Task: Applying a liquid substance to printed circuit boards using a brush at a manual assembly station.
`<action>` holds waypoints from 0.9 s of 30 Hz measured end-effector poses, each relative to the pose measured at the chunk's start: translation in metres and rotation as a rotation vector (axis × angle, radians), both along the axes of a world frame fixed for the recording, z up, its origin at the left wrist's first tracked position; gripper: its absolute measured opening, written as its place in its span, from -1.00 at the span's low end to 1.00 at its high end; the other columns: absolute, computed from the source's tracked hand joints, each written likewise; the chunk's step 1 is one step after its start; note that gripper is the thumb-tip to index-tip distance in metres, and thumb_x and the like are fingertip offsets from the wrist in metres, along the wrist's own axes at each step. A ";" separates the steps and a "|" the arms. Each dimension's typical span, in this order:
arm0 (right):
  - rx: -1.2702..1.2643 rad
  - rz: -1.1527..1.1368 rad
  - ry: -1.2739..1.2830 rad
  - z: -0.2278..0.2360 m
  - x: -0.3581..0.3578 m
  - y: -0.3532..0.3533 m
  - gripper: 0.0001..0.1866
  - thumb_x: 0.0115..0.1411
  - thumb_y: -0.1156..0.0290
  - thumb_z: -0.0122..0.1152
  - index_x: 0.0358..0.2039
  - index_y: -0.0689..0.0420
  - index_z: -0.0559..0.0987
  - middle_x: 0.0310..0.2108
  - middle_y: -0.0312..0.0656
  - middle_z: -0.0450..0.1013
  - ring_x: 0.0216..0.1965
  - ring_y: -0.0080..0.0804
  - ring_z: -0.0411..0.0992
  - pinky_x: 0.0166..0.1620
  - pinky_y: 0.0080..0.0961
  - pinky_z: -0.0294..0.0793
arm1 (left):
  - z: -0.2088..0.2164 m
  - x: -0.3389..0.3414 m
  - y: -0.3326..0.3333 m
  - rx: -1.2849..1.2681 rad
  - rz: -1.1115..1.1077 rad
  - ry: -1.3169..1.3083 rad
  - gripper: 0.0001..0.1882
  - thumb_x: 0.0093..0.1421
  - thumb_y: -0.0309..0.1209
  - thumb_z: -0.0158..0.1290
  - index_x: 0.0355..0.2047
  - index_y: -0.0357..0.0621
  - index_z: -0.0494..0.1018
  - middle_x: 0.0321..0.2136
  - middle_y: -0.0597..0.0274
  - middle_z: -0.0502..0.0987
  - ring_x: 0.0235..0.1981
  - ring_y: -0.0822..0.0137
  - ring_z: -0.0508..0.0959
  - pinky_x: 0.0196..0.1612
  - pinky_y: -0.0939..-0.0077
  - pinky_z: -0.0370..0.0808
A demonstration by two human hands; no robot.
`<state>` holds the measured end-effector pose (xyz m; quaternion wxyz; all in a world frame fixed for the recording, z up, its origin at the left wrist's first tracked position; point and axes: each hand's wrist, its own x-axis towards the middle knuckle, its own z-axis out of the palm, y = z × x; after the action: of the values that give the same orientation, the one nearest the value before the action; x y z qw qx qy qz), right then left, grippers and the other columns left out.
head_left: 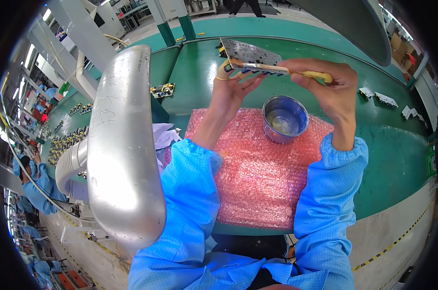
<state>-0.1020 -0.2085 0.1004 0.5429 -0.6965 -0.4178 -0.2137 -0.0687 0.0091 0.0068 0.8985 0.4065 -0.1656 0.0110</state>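
My left hand (pixel 231 89) holds up a circuit board (pixel 252 52) from below, tilted, with its solder side facing up and its parts hanging underneath. Yellow finger cots cover some of these fingertips. In my right hand (pixel 327 84) is a brush (pixel 313 75) with a yellowish handle, its bristle end lying against the board's near left corner. Below the hands, a metal cup (pixel 285 119) with some liquid in it stands on pink bubble wrap (pixel 257 179) spread over the green bench.
A large metal fume hood (pixel 124 145) with a ribbed hose rises close on my left. Another board (pixel 162 91) lies beside it; many more (pixel 66 145) cover the left bench. Several white-backed boards (pixel 386 100) lie at the right. A grey lamp-like shape (pixel 349 24) overhangs top right. Co-workers (pixel 40 186) sit far left.
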 end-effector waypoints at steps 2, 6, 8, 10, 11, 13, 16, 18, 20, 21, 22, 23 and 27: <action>0.059 -0.029 0.020 -0.002 0.001 -0.008 -0.78 0.06 0.59 0.35 -0.23 0.22 0.68 -0.26 -0.17 0.62 -0.26 -0.52 0.55 -0.17 -0.64 0.54 | -0.002 0.002 -0.003 -0.027 0.021 0.006 -0.43 0.34 -0.05 -0.08 0.17 -0.22 0.22 0.06 -0.08 0.43 0.04 -0.10 0.49 0.10 0.21 0.49; 0.243 -0.144 -0.035 -0.002 0.005 0.006 -0.79 0.04 0.57 0.37 -0.26 0.22 0.69 -0.28 -0.16 0.62 -0.29 -0.51 0.55 -0.18 -0.63 0.55 | -0.002 0.001 -0.003 -0.022 -0.032 -0.020 -0.45 0.34 -0.08 -0.07 0.16 -0.22 0.22 0.06 -0.08 0.42 0.04 -0.10 0.49 0.10 0.22 0.51; 0.151 -0.115 -0.003 -0.004 0.004 0.005 -0.79 0.05 0.56 0.37 -0.25 0.21 0.68 -0.27 -0.16 0.62 -0.28 -0.51 0.55 -0.17 -0.63 0.55 | -0.004 0.002 -0.005 -0.028 -0.049 -0.005 -0.45 0.34 -0.08 -0.07 0.16 -0.22 0.22 0.06 -0.08 0.42 0.04 -0.10 0.49 0.10 0.22 0.51; 0.059 -0.081 0.028 -0.004 0.002 0.002 -0.79 0.05 0.55 0.37 -0.25 0.21 0.68 -0.26 -0.16 0.62 -0.27 -0.50 0.55 -0.16 -0.63 0.54 | -0.005 0.004 -0.006 -0.033 -0.006 0.000 -0.45 0.34 -0.07 -0.07 0.16 -0.22 0.22 0.04 -0.08 0.43 0.02 -0.08 0.51 0.09 0.22 0.51; 0.041 -0.034 0.036 -0.002 0.001 -0.003 -0.79 0.07 0.55 0.36 -0.24 0.23 0.67 -0.26 -0.15 0.62 -0.26 -0.50 0.55 -0.14 -0.62 0.54 | -0.004 0.005 -0.005 -0.033 -0.001 -0.001 -0.45 0.34 -0.07 -0.07 0.16 -0.22 0.22 0.04 -0.08 0.43 0.02 -0.08 0.51 0.09 0.22 0.51; 0.022 0.023 0.043 -0.003 0.005 -0.009 -0.79 0.08 0.55 0.35 -0.23 0.24 0.66 -0.26 -0.14 0.62 -0.25 -0.50 0.55 -0.12 -0.62 0.54 | -0.003 0.007 -0.001 -0.022 0.032 0.025 -0.44 0.33 -0.06 -0.07 0.16 -0.21 0.23 0.02 -0.06 0.45 0.02 -0.06 0.51 0.10 0.21 0.50; 0.189 -0.011 0.110 -0.007 0.019 -0.007 -0.75 0.15 0.50 0.30 -0.14 0.26 0.62 -0.20 -0.14 0.59 -0.24 -0.49 0.54 -0.12 -0.61 0.54 | -0.003 0.005 0.006 -0.015 0.028 0.003 -0.47 0.33 -0.07 -0.06 0.14 -0.18 0.26 -0.01 -0.03 0.47 -0.02 0.02 0.54 0.06 0.23 0.51; 0.406 0.085 0.327 -0.011 0.030 0.003 -0.72 0.21 0.46 0.24 -0.08 0.26 0.56 -0.15 -0.15 0.55 -0.22 -0.48 0.53 -0.12 -0.60 0.54 | 0.000 0.004 0.007 0.026 0.018 0.042 -0.39 0.33 0.00 -0.14 0.16 -0.26 0.23 0.11 -0.12 0.37 0.09 -0.08 0.44 0.20 0.17 0.38; 0.405 -0.017 0.488 -0.020 0.041 -0.003 -0.70 0.24 0.43 0.20 -0.04 0.24 0.53 -0.10 -0.19 0.51 -0.18 -0.47 0.51 -0.08 -0.60 0.53 | 0.001 0.002 -0.004 0.038 0.008 0.009 -0.41 0.34 0.00 -0.16 0.18 -0.20 0.23 0.04 -0.07 0.44 0.04 -0.03 0.49 0.15 0.17 0.42; 0.401 -0.029 0.549 -0.027 0.054 -0.016 -0.71 0.24 0.43 0.21 -0.04 0.24 0.53 -0.09 -0.20 0.51 -0.16 -0.46 0.51 -0.05 -0.60 0.52 | 0.009 -0.002 -0.010 0.047 -0.002 -0.002 -0.43 0.34 0.00 -0.16 0.18 -0.14 0.23 0.00 -0.05 0.47 0.01 0.00 0.51 0.12 0.18 0.44; 0.394 -0.033 0.615 -0.040 0.071 -0.024 -0.71 0.23 0.43 0.21 -0.05 0.23 0.54 -0.08 -0.20 0.50 -0.15 -0.46 0.50 -0.03 -0.60 0.51 | 0.013 -0.008 -0.011 0.060 -0.004 -0.008 -0.46 0.34 0.00 -0.17 0.18 -0.08 0.23 -0.03 -0.02 0.49 -0.02 0.03 0.53 0.09 0.18 0.46; 0.383 -0.044 0.628 -0.048 0.085 -0.032 -0.69 0.24 0.41 0.21 -0.03 0.23 0.53 -0.06 -0.20 0.49 -0.14 -0.46 0.50 -0.03 -0.61 0.51 | 0.012 -0.009 -0.011 0.035 -0.007 -0.018 -0.48 0.34 0.00 -0.17 0.17 -0.04 0.24 -0.05 -0.01 0.50 -0.05 0.04 0.54 0.06 0.19 0.47; 0.327 -0.158 0.561 -0.054 0.083 -0.042 -0.64 0.25 0.37 0.21 0.03 0.24 0.51 -0.01 -0.16 0.45 -0.11 -0.46 0.49 -0.02 -0.62 0.51 | 0.020 -0.013 0.001 -0.053 -0.069 -0.024 -0.58 0.34 -0.10 -0.15 0.08 -0.04 0.33 -0.13 -0.02 0.55 -0.17 0.10 0.60 -0.07 0.30 0.54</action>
<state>-0.0187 -0.2506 0.0469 0.7231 -0.6620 -0.1571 -0.1192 -0.0822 0.0101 0.0272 0.9067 0.3765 -0.1896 -0.0106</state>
